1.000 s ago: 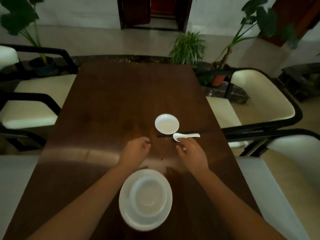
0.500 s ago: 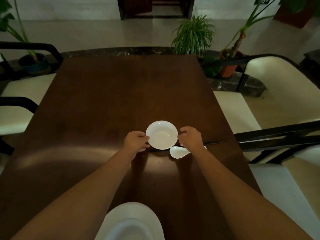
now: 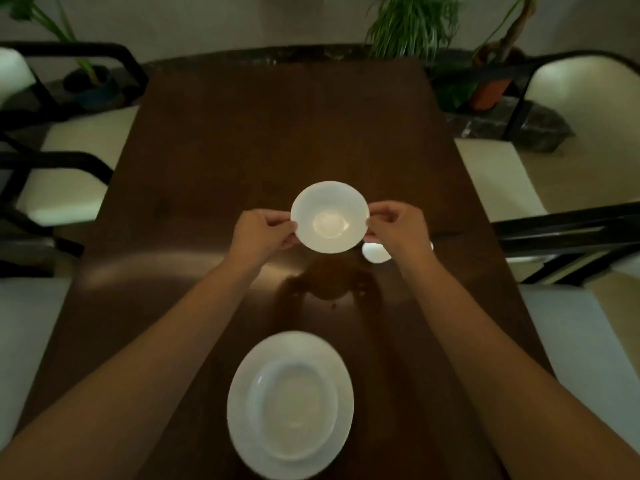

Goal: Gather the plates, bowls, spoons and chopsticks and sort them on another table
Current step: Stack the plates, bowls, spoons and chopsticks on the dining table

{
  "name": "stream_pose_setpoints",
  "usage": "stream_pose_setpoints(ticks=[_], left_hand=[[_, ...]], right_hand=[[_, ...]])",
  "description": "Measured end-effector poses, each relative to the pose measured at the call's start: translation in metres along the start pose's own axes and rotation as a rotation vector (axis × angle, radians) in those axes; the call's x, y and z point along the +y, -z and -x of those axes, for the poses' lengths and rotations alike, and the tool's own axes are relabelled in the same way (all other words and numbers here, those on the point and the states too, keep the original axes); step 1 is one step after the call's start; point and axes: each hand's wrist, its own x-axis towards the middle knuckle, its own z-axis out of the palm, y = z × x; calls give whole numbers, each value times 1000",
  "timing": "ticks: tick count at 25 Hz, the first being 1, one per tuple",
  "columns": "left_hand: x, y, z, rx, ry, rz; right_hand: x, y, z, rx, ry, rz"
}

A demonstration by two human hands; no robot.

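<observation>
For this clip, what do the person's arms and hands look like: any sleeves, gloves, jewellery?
Both forearms are bare as far as the frame shows, with no sleeve in view. The left hand and right hand wear no gloves, and no watch, ring or bracelet is visible, though the light is dim.

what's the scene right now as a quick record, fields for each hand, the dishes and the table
left hand: grip on left rim of small bowl
right hand: grip on right rim of the same bowl
small bowl: white, upright, appears lifted above the table
spoon: white, on table, mostly hidden by right hand
chopsticks: dark, barely visible right of the hand
plate stack: smaller dish on a large plate, near edge
table: dark wood
</observation>
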Motion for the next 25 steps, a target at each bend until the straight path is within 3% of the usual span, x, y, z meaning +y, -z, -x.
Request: stream_pose_setpoints(ticks=[4, 9, 25], left_hand=[[-40, 31, 78, 27, 15, 16], [-96, 55, 161, 18, 64, -36], [-138, 45, 192, 35, -24, -248]], right_hand=[[9, -5, 99, -7, 50, -14], [46, -22, 190, -37, -42, 53], [90, -44, 218, 49, -99, 328]])
